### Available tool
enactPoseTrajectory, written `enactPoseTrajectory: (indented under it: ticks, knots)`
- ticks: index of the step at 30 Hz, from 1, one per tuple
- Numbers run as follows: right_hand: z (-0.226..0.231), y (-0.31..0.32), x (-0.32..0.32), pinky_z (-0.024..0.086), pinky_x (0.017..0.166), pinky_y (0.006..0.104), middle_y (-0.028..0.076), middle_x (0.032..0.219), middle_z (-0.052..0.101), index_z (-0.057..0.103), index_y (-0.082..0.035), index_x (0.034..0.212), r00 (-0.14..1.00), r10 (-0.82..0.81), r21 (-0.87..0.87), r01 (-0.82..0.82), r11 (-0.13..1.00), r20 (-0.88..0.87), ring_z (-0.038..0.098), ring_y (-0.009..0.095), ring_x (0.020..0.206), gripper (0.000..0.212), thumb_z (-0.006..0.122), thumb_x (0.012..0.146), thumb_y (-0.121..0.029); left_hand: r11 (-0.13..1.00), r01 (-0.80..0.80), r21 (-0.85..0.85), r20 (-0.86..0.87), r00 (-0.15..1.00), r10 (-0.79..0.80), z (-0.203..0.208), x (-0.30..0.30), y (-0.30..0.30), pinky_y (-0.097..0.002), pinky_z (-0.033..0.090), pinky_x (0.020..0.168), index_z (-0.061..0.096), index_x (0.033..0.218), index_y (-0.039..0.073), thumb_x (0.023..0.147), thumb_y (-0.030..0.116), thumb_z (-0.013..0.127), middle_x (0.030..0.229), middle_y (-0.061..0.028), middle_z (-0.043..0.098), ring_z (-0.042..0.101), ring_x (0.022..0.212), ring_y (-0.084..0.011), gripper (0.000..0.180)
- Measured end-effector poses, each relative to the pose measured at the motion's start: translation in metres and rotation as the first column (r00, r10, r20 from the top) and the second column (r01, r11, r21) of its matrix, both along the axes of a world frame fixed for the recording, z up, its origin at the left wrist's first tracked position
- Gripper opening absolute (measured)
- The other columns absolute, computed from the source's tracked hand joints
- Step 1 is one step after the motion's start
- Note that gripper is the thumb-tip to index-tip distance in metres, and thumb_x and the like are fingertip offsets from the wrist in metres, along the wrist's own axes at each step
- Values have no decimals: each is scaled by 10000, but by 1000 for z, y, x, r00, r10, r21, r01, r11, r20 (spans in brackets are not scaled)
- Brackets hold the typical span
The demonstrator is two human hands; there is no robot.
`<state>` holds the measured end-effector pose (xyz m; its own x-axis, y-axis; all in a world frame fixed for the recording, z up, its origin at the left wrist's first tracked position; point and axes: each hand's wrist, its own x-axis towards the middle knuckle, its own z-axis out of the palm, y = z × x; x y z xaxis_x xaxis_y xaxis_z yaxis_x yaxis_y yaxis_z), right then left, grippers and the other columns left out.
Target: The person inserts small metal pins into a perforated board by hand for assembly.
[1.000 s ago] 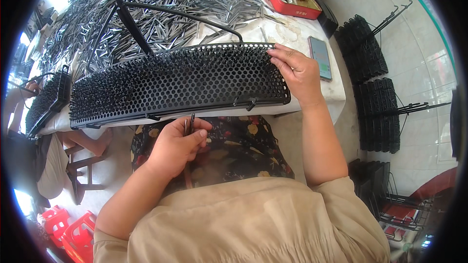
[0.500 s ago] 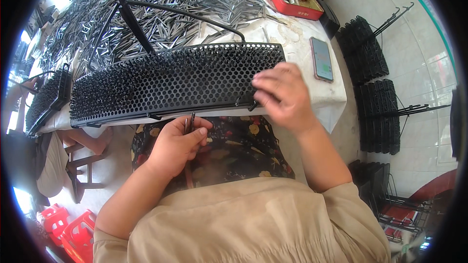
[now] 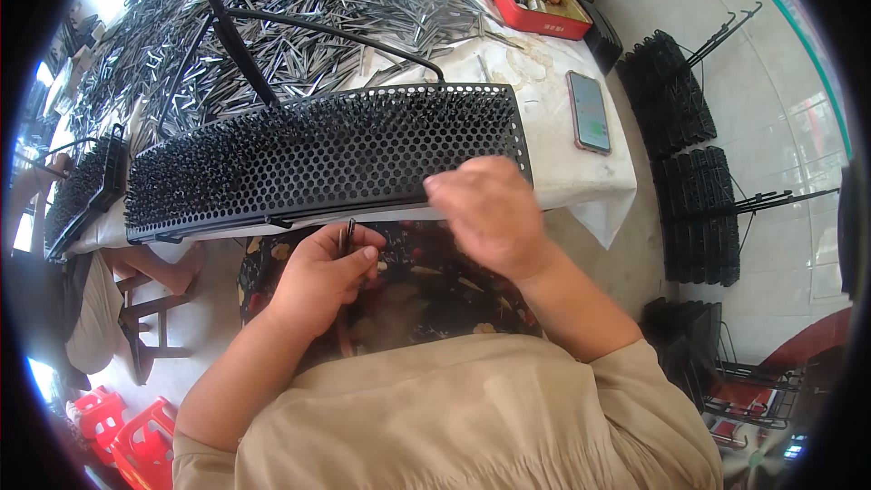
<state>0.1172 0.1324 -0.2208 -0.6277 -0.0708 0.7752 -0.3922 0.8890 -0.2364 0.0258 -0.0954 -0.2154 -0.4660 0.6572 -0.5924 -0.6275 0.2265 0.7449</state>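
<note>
A long black perforated panel [image 3: 354, 163] rests along the table's front edge, tilted toward me. Short black strips bristle from its holes, densely at the left and along the far side. Just below its front edge, my left hand [image 3: 319, 274] is closed around a few thin dark strips [image 3: 347, 232], whose ends poke up past the fingers. My right hand [image 3: 494, 218] is over the panel's front right corner. Its fingers look bent but are smeared by motion, and whatever may be in them does not show.
Behind the panel, loose dark strips [image 3: 363, 9] cover the white-covered table [image 3: 581, 191]. A phone [image 3: 590, 112] and a red tray [image 3: 544, 20] with a blue can lie right. More black panels [image 3: 694, 213] stand against the wall. At left, another person sits by a similar panel [image 3: 86, 186].
My right hand has moved left and toward me, from the panel's right end to its front corner. My left hand still grips the strips. The whole view has shifted slightly.
</note>
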Motion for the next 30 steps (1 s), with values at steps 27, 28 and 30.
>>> enactPoseTrajectory:
  ticks: [27,28,30]
  knots:
    - [-12,79,-8,502,662,304,73,873,690,674,-57,967,886,-464,-414,423,806,1,644,209,757,146,738,838,-37,992,40,122,230,971,-68,-7,-4,-1,-393,575,809,547,1237,-46,991,30,482,1042,-148,644,643,921,-240,265]
    - [-13,80,-8,501,658,301,73,872,689,673,-56,972,889,-459,-410,417,811,-4,642,206,754,151,738,838,-33,992,43,121,229,971,-70,-7,-4,-2,-392,575,808,547,1235,-46,991,32,482,1042,-147,644,642,920,-239,264]
    - [-15,80,-8,501,655,297,73,871,687,672,-54,977,892,-453,-407,411,816,-9,640,204,751,156,737,837,-29,992,48,118,219,973,-73,-6,-3,-2,-391,575,806,550,1233,-43,992,33,482,1041,-146,644,642,919,-238,262]
